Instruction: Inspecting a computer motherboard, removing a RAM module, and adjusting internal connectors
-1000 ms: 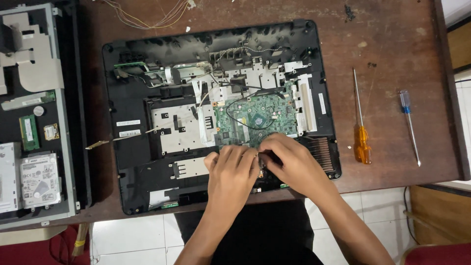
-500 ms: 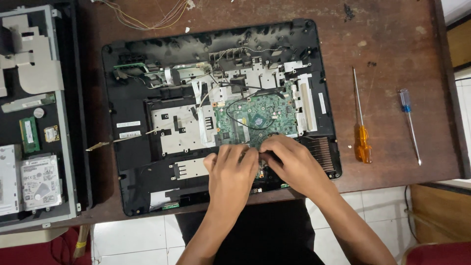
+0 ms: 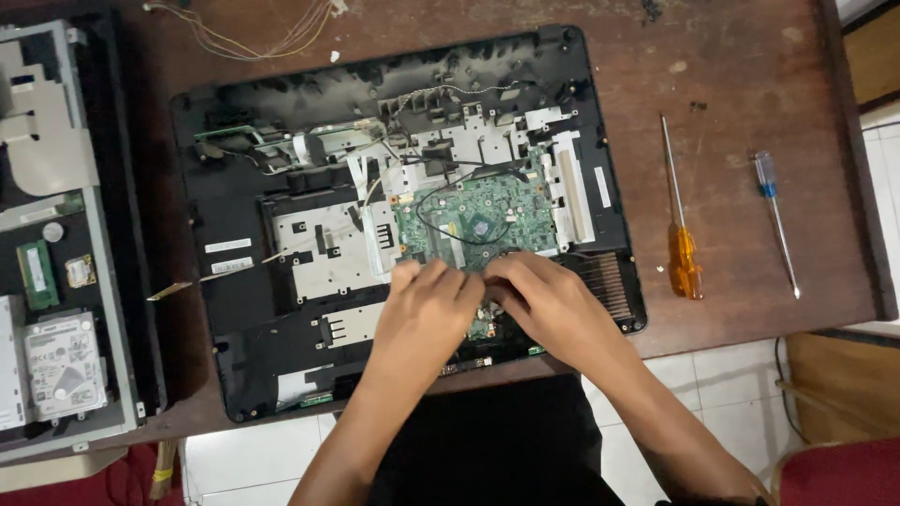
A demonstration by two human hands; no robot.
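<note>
Both hands, left (image 3: 427, 314) and right (image 3: 553, 305), are pressing fingertips onto the green circuit board (image 3: 473, 220); each grip's closure is untellable. The opened laptop (image 3: 403, 215) is lying long-axis left-right across the table (image 3: 741, 94).

Laptop chassis (image 3: 234, 309): black, opened, lying flat on wooden table, near edge overhanging slightly.
Circuit board (image 3: 478, 220): green, seated right of centre inside chassis, black wire looped across it, near edge covered by both hands.
Metal shield plate (image 3: 328, 251): silver, left of board.
</note>
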